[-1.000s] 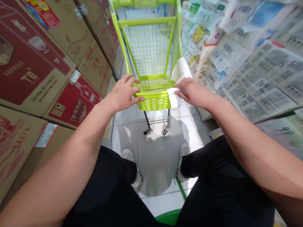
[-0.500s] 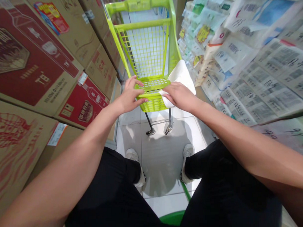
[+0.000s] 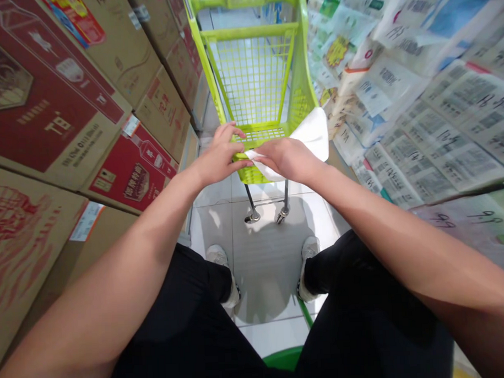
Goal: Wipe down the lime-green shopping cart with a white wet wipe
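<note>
Head view: one white cloth (image 3: 314,134) lies over the near right corner of one lime-green cart (image 3: 250,32), its long axis slanting from a narrow tip on the near rim out to a broad flap beyond the right edge. The right hand (image 3: 290,157), the nearer of two, has its fingers pinched on the cloth at the rim; the flap spreads behind its knuckles, and the tip points toward the left hand (image 3: 218,154). That hand's fingers curl over the near rim's left end, thumb on the near side; whether they touch the tip cannot be told. Two casters (image 3: 252,217) show beneath, then two shoes (image 3: 217,255) on the tiled floor (image 3: 261,266). Stacked cartons (image 3: 139,171) on the left and wrapped packs (image 3: 448,135) on the right run out of view, uncountable.
</note>
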`<state>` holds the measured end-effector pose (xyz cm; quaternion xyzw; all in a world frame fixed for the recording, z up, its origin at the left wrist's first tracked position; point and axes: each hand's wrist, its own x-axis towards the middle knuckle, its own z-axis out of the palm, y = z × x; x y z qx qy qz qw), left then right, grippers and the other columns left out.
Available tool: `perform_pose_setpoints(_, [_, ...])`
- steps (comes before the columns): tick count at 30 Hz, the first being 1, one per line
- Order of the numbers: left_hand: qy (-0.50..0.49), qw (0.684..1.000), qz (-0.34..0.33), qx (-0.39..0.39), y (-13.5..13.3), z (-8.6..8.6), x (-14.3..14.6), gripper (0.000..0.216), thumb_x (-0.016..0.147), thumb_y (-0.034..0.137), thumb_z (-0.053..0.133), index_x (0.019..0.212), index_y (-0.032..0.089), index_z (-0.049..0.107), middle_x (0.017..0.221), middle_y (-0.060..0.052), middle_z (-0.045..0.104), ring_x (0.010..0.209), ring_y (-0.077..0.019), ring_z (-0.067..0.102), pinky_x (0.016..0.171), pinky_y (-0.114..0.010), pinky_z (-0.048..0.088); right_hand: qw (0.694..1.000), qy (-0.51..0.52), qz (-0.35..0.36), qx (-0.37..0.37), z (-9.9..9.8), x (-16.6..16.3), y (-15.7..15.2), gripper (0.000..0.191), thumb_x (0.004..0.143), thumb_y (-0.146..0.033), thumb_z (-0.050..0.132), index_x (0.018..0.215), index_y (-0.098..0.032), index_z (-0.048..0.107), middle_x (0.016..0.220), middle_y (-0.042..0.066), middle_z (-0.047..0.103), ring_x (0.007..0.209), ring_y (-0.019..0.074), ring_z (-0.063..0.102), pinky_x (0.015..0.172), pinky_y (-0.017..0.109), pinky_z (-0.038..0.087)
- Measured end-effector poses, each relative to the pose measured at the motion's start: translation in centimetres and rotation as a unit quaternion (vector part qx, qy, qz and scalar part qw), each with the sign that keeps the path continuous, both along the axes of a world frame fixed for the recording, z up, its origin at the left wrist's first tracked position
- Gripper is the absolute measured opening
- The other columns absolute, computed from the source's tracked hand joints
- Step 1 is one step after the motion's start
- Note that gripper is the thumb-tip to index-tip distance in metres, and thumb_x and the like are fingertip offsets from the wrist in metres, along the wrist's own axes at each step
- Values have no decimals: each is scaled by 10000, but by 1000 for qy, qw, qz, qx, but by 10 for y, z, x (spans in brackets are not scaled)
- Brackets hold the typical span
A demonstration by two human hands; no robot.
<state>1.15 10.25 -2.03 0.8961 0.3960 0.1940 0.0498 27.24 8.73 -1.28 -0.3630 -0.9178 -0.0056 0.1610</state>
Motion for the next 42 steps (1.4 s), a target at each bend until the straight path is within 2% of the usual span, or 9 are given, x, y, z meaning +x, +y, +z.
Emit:
perform_pose_setpoints(6, [8, 1000, -8, -7, 26, 1, -18, 297, 1011, 491, 792, 908, 215, 754, 1473, -140, 632, 1661, -430, 346, 1398, -730, 239, 999, 30, -30, -6, 2, 50, 18, 546, 1166, -638, 471, 1199, -228, 831, 1043, 138, 856, 887, 325, 726, 791, 421, 448])
perform_pose_setpoints(11, [-22, 1000, -15, -1, 30, -8, -9, 318, 971, 519, 847, 895, 225, 752, 1507, -129, 638, 1655, -423, 359, 1407, -709, 221, 999, 2, -43, -16, 9, 75, 18, 586, 1160, -653, 449, 1102, -213, 832, 956, 144, 828, 837, 314, 719, 796, 422, 442])
perform_pose_setpoints(14, [-59, 998, -20, 5, 26, -15, 3, 377, 931, 567, 893, 867, 237, 723, 1520, -112, 633, 1657, -437, 355, 1408, -731, 211, 998, -25, -50, -28, 19, 74, 10, 534, 1164, -595, 466, 1050, -209, 817, 937, 132, 809, 851, 295, 713, 795, 398, 420])
perform_pose_setpoints(18, [-71, 997, -25, 20, 22, -20, 9, 336, 974, 496, 858, 852, 234, 686, 1477, -121, 642, 1660, -448, 355, 1407, -740, 230, 996, -76, -40, -28, 27, 62, 1, 484, 1183, -473, 434, 1039, -188, 798, 991, 135, 801, 867, 269, 682, 774, 373, 372])
perform_pose_setpoints(25, [-65, 997, -9, 45, 9, -22, 21, 222, 1027, 422, 779, 948, 230, 702, 1481, -139, 617, 1653, -463, 358, 1397, -747, 262, 998, -55, 4, -11, 16, 21, 3, 473, 1202, -429, 421, 1006, -183, 773, 991, 110, 784, 868, 251, 637, 769, 368, 335])
perform_pose_setpoints(31, [-49, 998, -21, 35, 2, -14, 15, 203, 1013, 414, 778, 941, 233, 720, 1480, -136, 631, 1646, -459, 371, 1398, -735, 274, 997, -64, -4, -52, 17, -3, -2, 459, 1214, -448, 414, 1147, -200, 795, 1116, 104, 817, 973, 263, 685, 795, 357, 359])
perform_pose_setpoints(34, [-40, 998, -30, 28, 10, -10, 0, 276, 952, 424, 853, 843, 227, 693, 1446, -124, 665, 1642, -463, 381, 1399, -723, 283, 996, -55, -20, -74, 25, 9, -8, 420, 1211, -437, 440, 1268, -236, 805, 1198, 100, 834, 1024, 277, 719, 800, 354, 381])
perform_pose_setpoints(37, [-37, 999, -30, 23, 20, -7, -14, 326, 884, 407, 914, 793, 226, 659, 1400, -114, 700, 1625, -457, 419, 1402, -712, 289, 994, -59, -56, -79, 29, 37, -10, 429, 1189, -433, 470, 1409, -236, 781, 1254, 132, 839, 1049, 316, 742, 823, 378, 427])
perform_pose_setpoints(42, [-50, 998, -27, 36, 25, -10, -25, 302, 898, 352, 900, 789, 226, 648, 1378, -120, 722, 1608, -434, 469, 1384, -682, 338, 997, -49, -39, -48, 27, 70, -7, 479, 1179, -425, 425, 1419, -175, 756, 1328, 164, 818, 1161, 340, 741, 917, 409, 476])
